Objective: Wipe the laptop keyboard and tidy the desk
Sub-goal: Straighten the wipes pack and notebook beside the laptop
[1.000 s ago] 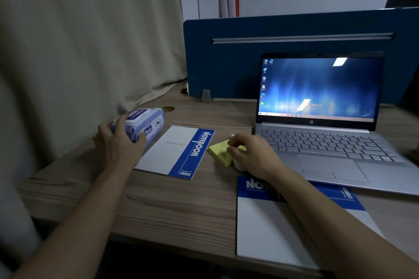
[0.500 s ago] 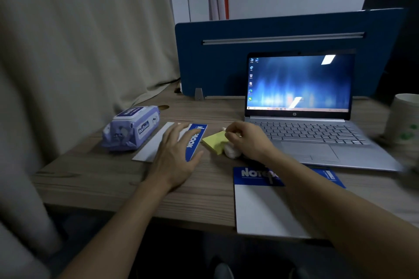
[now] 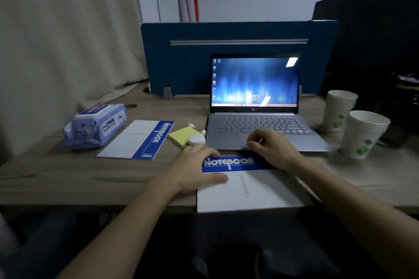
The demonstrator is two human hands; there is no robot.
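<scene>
White-and-blue notebooks (image 3: 247, 184) number two (second (image 3: 138, 139) leftward), paper cups (image 3: 362, 135) two.

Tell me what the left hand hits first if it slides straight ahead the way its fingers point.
Likely the small white round container beside the yellow sticky notes; the left hand points at them from the near notebook. Depth is uncertain.

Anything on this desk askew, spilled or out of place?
No spills. The near notebook overhangs the desk's front edge, and the far notebook lies at an angle beside the wipes pack.
</scene>
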